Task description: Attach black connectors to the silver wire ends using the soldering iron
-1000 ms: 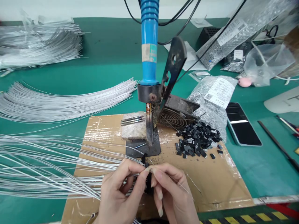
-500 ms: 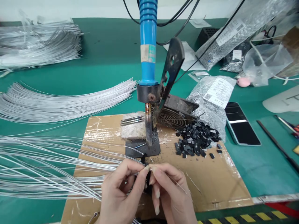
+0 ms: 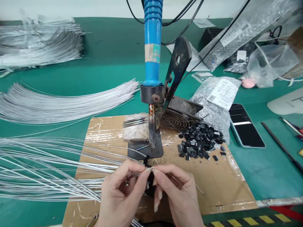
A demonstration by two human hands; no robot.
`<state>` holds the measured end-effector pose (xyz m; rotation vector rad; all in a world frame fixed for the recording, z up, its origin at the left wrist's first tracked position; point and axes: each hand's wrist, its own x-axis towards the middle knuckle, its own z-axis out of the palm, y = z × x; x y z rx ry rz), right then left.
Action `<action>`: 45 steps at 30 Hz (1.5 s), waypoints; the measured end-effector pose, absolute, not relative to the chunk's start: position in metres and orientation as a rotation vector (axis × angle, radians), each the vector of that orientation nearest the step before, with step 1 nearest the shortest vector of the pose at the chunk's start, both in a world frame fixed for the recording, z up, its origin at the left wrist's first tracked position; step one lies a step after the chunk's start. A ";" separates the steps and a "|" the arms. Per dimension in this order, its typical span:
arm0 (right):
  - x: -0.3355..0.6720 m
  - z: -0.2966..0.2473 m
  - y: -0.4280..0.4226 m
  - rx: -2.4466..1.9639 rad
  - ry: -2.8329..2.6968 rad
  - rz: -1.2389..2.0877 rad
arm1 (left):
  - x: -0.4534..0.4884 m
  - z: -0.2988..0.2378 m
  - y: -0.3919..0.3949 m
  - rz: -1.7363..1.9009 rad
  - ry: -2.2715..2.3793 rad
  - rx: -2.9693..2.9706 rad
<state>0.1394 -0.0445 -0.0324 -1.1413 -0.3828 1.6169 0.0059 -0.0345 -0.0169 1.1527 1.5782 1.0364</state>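
Note:
My left hand (image 3: 125, 190) and my right hand (image 3: 178, 192) meet fingertip to fingertip over the cardboard sheet (image 3: 210, 183). Both are closed in a pinch. What the left thumb and finger grip is too small to make out. A thin silvery wire (image 3: 185, 188) runs out of my right fingers and across that hand. Just behind the fingertips are small black pieces (image 3: 146, 160), partly covered. Loose white cables (image 3: 94, 167) reach in from the left, passing behind my left hand. Above the hands stands a blue-handled soldering iron (image 3: 153, 34), its tip pointing down over a dark plate (image 3: 139, 153).
A heap of small black parts (image 3: 201, 140) lies right of the iron, near a round fan grille (image 3: 176, 119). Cable bundles (image 3: 63, 105) fill the left. A phone (image 3: 246, 126), a bubble-wrap bag (image 3: 213, 110) and a dark rod (image 3: 281, 146) lie at the right.
My hands have shifted slightly, their fingertips drawn a little apart. The whole view has moved slightly.

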 end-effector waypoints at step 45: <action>0.139 -0.033 -0.048 -1.056 -0.228 1.704 | 0.006 -0.033 -0.044 1.038 1.642 1.329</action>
